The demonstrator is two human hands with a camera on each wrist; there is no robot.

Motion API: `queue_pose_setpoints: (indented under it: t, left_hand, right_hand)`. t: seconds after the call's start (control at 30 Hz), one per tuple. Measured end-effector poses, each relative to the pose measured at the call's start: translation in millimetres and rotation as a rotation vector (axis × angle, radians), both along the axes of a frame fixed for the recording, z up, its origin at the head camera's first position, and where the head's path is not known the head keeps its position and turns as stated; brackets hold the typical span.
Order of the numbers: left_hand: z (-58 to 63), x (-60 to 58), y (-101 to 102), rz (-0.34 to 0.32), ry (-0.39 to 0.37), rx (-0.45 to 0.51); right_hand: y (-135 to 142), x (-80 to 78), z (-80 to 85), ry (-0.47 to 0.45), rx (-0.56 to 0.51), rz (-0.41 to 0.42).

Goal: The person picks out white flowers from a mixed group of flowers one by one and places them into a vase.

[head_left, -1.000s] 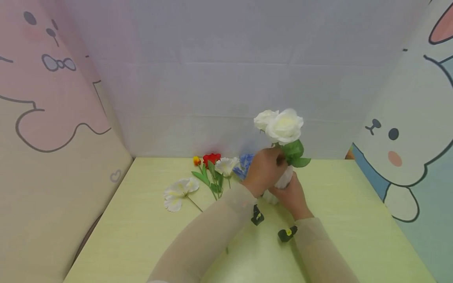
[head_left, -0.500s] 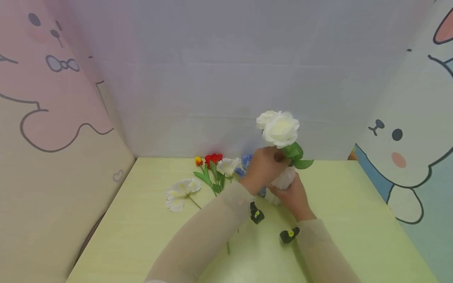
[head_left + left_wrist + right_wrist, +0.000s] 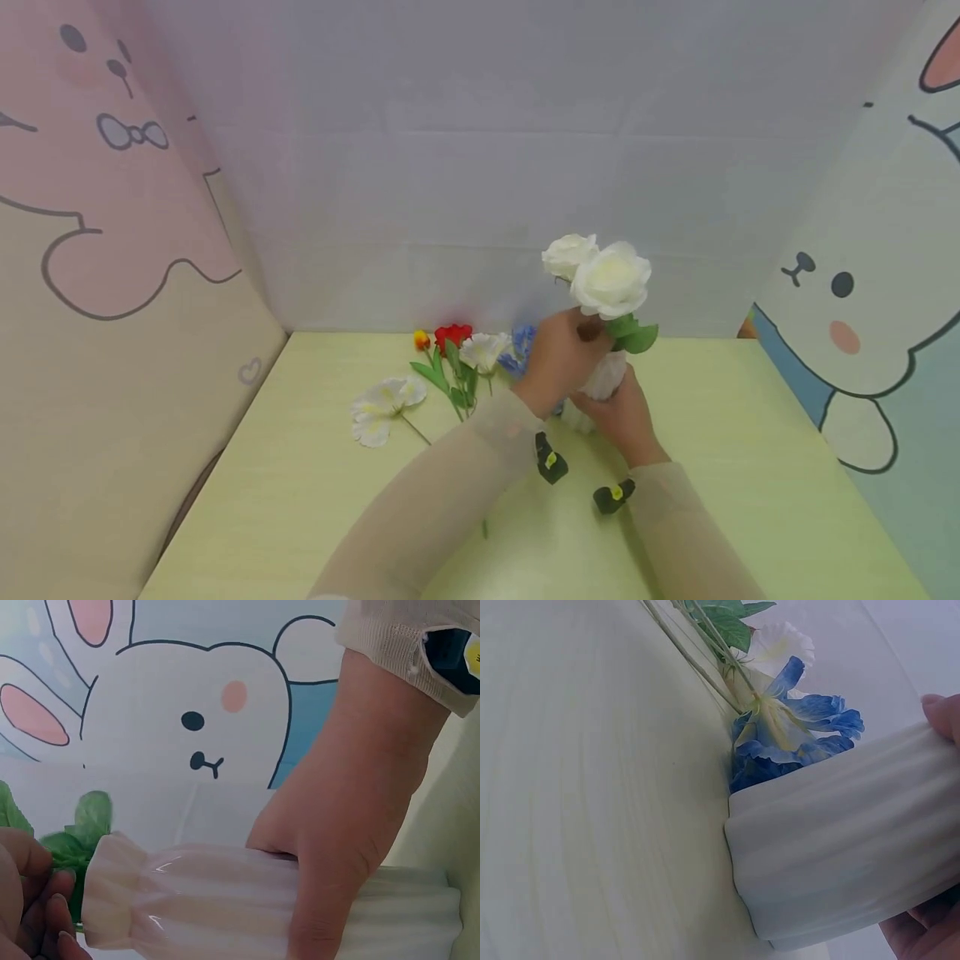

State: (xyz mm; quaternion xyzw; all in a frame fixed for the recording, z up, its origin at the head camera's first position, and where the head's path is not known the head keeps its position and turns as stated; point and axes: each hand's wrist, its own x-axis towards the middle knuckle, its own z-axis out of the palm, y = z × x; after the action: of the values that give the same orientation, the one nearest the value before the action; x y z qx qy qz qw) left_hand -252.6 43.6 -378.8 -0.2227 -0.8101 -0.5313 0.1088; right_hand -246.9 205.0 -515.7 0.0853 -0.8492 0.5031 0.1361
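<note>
White roses (image 3: 603, 271) now righter above table (image 3: 300, 483)

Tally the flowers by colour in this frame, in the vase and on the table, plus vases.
White flowers: 4
Red flower: 1
Orange bud: 1
Blue flower: 1
White ribbed vase: 1
Total: 8

The roses (image 3: 611, 279) above my ribbed vase (image 3: 602, 379) are creamy white with green leaves, and the vase is glossy white. Left of the vase lie a blue flower (image 3: 520, 343), a red flower (image 3: 452, 335) and a white flower (image 3: 382, 406) on the pale yellow-green table (image 3: 300, 467).
</note>
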Motion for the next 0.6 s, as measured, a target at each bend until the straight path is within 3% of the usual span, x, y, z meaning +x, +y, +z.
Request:
queue_pose_setpoints:
  t: [0.23, 0.5, 0.6]
  left_hand:
    - [-5.7, 1.3, 3.2, 0.033, -0.018, 0.002]
    - [-9.4, 3.3, -0.8, 0.014, -0.01, 0.039]
    - [-10.9, 8.0, -7.5, 0.035, 0.001, 0.021]
  right_hand:
    - [0.2, 1.8, 0.8, -0.059, 0.016, -0.031]
    - [0.0, 1.9, 1.3, -0.073, 0.012, -0.039]
    - [-0.7, 1.3, 2.6, -0.05, 0.001, -0.025]
